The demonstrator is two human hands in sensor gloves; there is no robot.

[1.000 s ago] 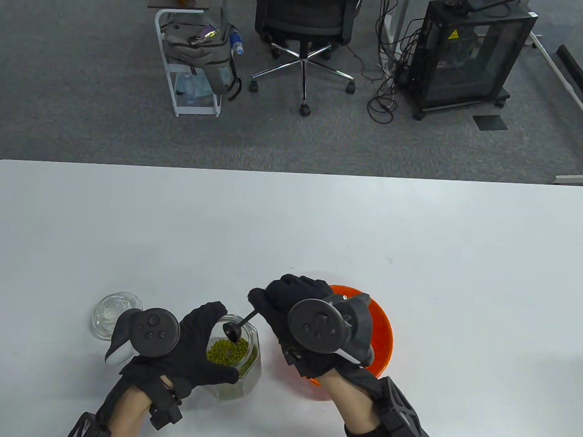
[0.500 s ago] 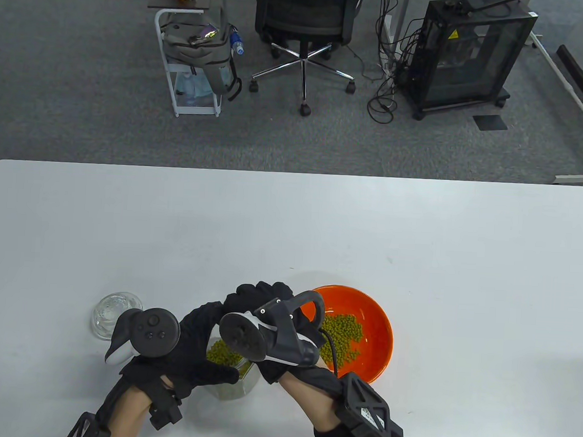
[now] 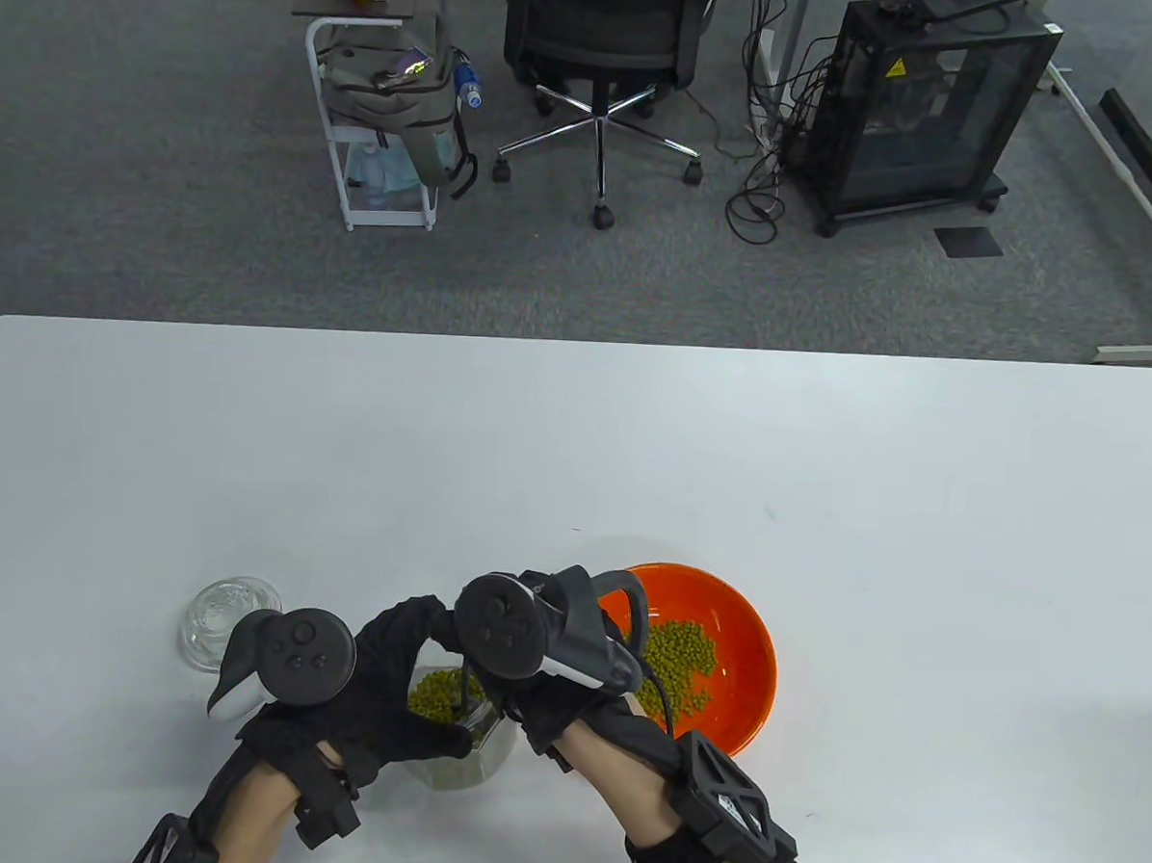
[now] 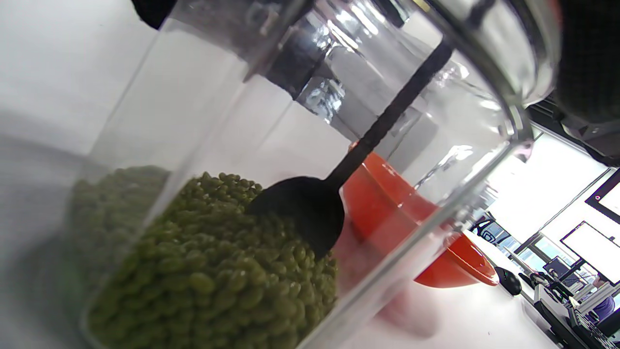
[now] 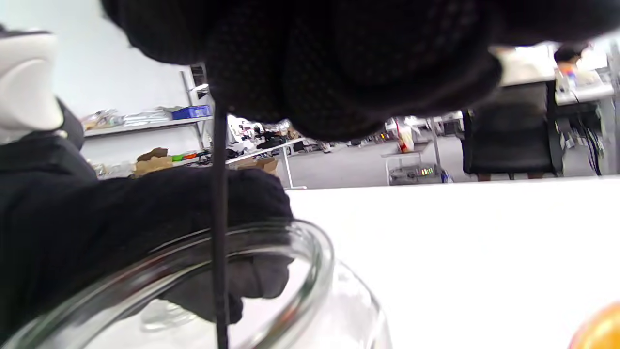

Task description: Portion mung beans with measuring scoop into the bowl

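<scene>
Farthest left on the counter point(image 3: 576, 432): a clear glass lid point(image 3: 219, 615), lying alone. Next, left hand point(image 3: 380, 677), palm toward the glass jar point(image 3: 468, 735), fingers and thumb curled round its wall from the left side, forearm running in from the bottom edge, tracker on the back of the hand. Jar upright just beside the orange bowl point(image 3: 737, 671), partly filled with mung beans point(image 4: 213, 286). Directly above the jar mouth: right hand point(image 3: 552, 700), wrist bent downward, fingers closed on the top of the black measuring scoop point(image 4: 310, 213), though the exact pinch stays hidden in the right wrist view behind the glove. Scoop handle near vertical, long axis running down through the jar opening; its cup at the low end, pressed into the bean pile. Rightmost: the bowl, with a patch of beans inside, nothing touching it.
</scene>
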